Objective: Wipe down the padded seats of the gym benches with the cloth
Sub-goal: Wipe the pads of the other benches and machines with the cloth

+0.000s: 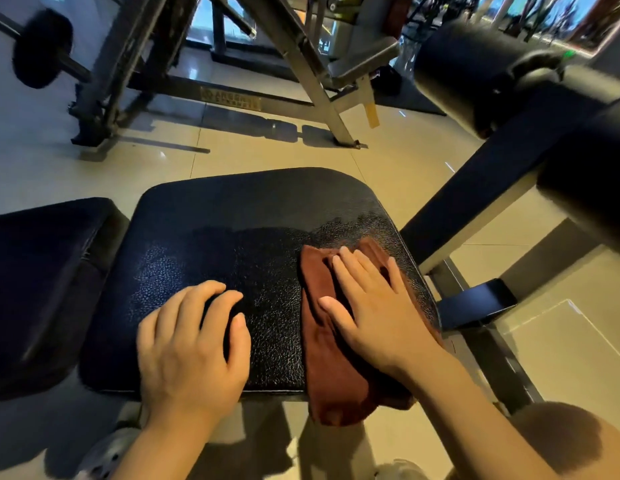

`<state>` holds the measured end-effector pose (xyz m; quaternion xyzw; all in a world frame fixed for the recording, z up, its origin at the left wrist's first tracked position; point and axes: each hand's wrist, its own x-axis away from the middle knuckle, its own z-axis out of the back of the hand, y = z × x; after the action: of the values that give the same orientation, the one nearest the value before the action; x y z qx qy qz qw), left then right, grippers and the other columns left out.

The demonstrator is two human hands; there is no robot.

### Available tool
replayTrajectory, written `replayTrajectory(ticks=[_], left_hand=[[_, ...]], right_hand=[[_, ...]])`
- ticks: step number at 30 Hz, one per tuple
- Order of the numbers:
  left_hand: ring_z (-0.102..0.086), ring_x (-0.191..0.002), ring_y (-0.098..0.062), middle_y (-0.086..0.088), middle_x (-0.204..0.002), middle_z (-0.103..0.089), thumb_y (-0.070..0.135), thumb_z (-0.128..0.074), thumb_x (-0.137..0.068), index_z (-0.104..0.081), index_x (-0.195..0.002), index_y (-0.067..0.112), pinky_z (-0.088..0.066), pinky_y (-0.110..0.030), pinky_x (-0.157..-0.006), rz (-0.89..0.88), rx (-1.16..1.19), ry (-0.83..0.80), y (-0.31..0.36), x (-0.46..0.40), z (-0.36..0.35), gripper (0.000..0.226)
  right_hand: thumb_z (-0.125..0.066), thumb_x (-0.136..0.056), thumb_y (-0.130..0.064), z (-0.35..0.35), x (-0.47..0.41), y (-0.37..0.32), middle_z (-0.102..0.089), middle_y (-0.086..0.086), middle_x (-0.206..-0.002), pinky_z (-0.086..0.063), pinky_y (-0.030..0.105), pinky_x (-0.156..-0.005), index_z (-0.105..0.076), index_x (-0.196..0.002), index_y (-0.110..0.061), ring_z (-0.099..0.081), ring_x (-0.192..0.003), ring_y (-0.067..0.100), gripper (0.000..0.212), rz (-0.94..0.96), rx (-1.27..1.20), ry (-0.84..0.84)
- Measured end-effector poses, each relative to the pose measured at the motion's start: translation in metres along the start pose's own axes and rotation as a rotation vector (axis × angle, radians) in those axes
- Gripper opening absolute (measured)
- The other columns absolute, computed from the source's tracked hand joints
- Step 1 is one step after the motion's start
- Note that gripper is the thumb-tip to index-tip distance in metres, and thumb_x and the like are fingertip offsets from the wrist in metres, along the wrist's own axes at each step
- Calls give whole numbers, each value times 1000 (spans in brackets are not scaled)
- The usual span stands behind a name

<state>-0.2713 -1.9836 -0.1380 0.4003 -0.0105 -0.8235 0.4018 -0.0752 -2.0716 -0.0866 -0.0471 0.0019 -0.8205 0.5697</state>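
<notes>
The right hand (371, 306) lies flat on the brown cloth (331, 358), fingers straight and spread, pressing it onto the right side of the black padded seat (232, 220). It presses rather than grasps. The cloth is bunched lengthwise, running from under the fingertips near the seat's right edge back toward the person, and its near end hangs over the front lip of the seat. The left hand (194, 344) rests on the bare vinyl at the near left part of the same seat, fingers loosely bent and holding nothing; it looks to be steadying the body or the pad.

A dull, damp-looking sheen shows across the middle and right of the seat, while the far strip looks drier, so my guess is that the far edge and the left portion under the idle hand are yet to be covered.

To do this stroke well, keep the palm flat so pressure spreads across the cloth and it does not roll up. Gather the dangling end back onto the pad so the whole cloth works. Sweep in overlapping passes from the right edge to the left, lifting the left hand out of the way. Follow the rounded corners and the front lip, where grime likely collects.

A second dark pad (42, 271) sits just to the left, likely next
</notes>
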Motion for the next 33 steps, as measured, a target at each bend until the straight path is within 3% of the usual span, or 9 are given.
replayTrajectory(ticks=[4,8,10,13,19,26,29,33], left_hand=[[-55,-103,-29,-7,-109,-66,28,-45,-88,-70,-102,11,-36,-43,-87,-6,4,16,0,2,0,33],[-55,-103,-28,-7,-108,-66,28,-45,-88,-71,-101,11,-35,-43,-88,-10,10,13,0,0,1,33],[-56,-103,-29,-7,-109,-66,28,-46,-88,-71,-101,12,-35,-43,-87,-3,4,14,1,0,1,32],[-54,-105,-28,-7,-111,-64,29,-48,-87,-70,-101,13,-34,-43,-88,21,0,-9,1,-1,2,31],[-49,-112,-30,-8,-122,-57,35,-45,-86,-62,-117,14,-34,-48,-92,89,-2,-103,0,-3,4,42],[-50,-109,-27,-8,-115,-62,32,-47,-89,-68,-108,12,-34,-44,-88,43,13,-51,2,-3,2,35],[-50,-110,-28,-8,-113,-63,29,-50,-89,-69,-105,12,-35,-43,-86,32,0,-48,1,-3,1,30],[-50,-111,-28,-9,-112,-64,28,-51,-90,-70,-102,11,-35,-43,-85,18,3,-45,-1,0,-1,29]], right_hand=[[5,-87,-63,-2,7,-13,7,-4,-163,18,42,-115,3,-157,-27,9,-150,15,78,-34,26,112],[4,-89,-59,-7,4,-18,4,-2,-164,15,31,-113,-2,-157,-25,6,-151,17,76,20,-41,1],[-9,-99,-56,-6,0,-14,8,-7,-163,14,32,-116,-2,-157,-29,9,-150,13,64,30,-57,-41],[-20,-95,-66,-6,-11,2,4,-13,-162,10,35,-120,-6,-155,-38,7,-150,8,68,0,-113,-3],[-22,-97,-64,-1,-44,34,-9,2,-164,-6,39,-122,-11,-157,-23,-9,-150,18,74,-187,-69,78],[-3,-87,-71,-9,31,-2,0,-15,-161,14,22,-115,-18,-152,-39,6,-148,2,75,-50,-156,97],[0,-83,-76,-7,11,11,2,-15,-161,10,26,-119,-11,-153,-40,5,-148,3,80,-90,-116,77],[-14,-94,-69,-7,-57,43,-6,1,-164,-3,39,-123,-11,-157,-26,-5,-150,17,76,-218,-34,61]])
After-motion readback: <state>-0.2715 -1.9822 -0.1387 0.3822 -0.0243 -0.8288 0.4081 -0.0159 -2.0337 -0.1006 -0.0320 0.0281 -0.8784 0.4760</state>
